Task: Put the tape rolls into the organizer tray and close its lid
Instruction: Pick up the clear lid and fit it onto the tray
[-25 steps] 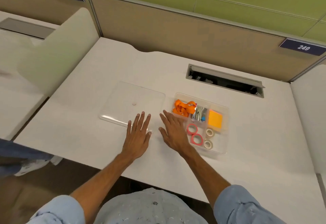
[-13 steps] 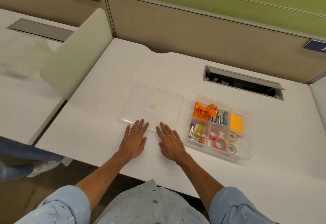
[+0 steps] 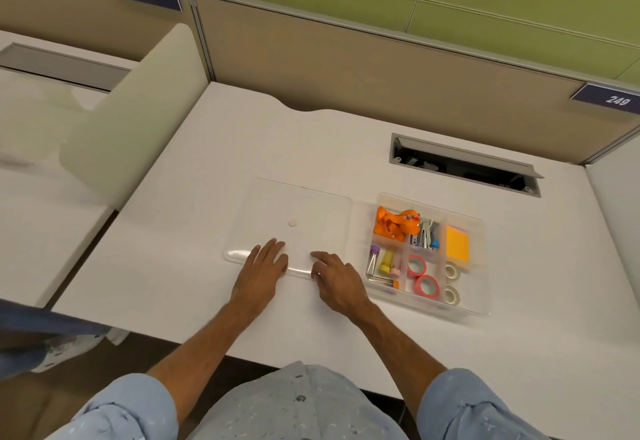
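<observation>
Head view only. Tape rolls already inside organizer tray [image 3: 485, 304]: two red rolls [image 3: 426, 285] in near middle compartment, two pale rolls [image 3: 452, 282] in near right compartment. Loading step judged done; none seen loose on desk [image 3: 173, 266]. Other compartments hold orange lanyard [image 3: 394, 226], binder clips [image 3: 424, 237], orange sticky notes [image 3: 457, 244], small pins and clips [image 3: 382, 264] near left.

Clear lid [image 3: 301, 221] flat on desk, just left of tray, apart from it or barely touching at right edge; hard to tell through clear plastic. Not on tray yet.

Left hand [image 3: 261, 271] palm down, fingers spread apart, fingertips resting on near edge of lid. Nothing clamped. Right hand [image 3: 337, 282] palm down, fingers slightly curled and loosely apart, tips at near edge of lid toward right corner. Cannot tell whether tips hook under rim or just rest on top. Not clamped on anything visibly.

Step in hand: lid pickup, start of closing stage. About two thirds along by judgement.

Next move calls for: getting fingertips under thin near rim, pinching both sides, lifting lid level, carrying right over tray, aligning four corners with tray rim, pressing down evenly. Lid thin, slick and flush to desk, so likely needs sliding toward desk edge or tilting up first. Lanyard pile sits high in far left compartment; may keep lid from seating.
</observation>
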The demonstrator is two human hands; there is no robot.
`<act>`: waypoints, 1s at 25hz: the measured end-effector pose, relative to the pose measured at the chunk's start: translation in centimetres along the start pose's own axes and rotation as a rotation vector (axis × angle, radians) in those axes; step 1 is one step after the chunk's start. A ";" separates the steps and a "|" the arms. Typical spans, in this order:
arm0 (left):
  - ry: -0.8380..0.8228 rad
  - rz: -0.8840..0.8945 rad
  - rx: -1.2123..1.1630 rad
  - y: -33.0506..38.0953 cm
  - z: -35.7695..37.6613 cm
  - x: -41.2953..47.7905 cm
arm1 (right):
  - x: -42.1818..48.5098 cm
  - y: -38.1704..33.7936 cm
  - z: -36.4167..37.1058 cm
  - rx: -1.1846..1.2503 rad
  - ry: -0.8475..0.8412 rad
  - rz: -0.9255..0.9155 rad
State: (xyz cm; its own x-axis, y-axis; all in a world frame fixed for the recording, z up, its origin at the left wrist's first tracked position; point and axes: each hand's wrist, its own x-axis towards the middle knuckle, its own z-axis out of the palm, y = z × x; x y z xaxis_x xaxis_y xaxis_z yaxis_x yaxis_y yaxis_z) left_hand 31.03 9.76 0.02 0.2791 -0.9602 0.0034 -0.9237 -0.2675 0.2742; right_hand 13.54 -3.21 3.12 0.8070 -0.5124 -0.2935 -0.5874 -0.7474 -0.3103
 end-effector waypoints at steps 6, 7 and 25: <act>0.134 0.105 -0.022 -0.8 -0.8 -0.1 | 0.1 3.0 -3.1 0.197 0.162 0.048; 0.194 0.110 -0.029 -0.9 -1.1 -0.2 | 0.0 3.4 -3.4 0.233 0.161 0.062; 0.861 -0.228 -0.192 -3.4 -8.8 3.0 | 0.8 1.8 -5.7 0.523 0.602 0.178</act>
State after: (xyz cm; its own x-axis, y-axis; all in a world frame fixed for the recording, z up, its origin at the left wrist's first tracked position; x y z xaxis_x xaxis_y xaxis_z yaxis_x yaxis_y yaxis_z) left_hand 37.29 8.43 7.59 0.6199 -0.4734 0.6258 -0.7844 -0.3516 0.5111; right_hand 13.49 -7.37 7.45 0.5059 -0.8553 0.1120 -0.5416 -0.4159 -0.7306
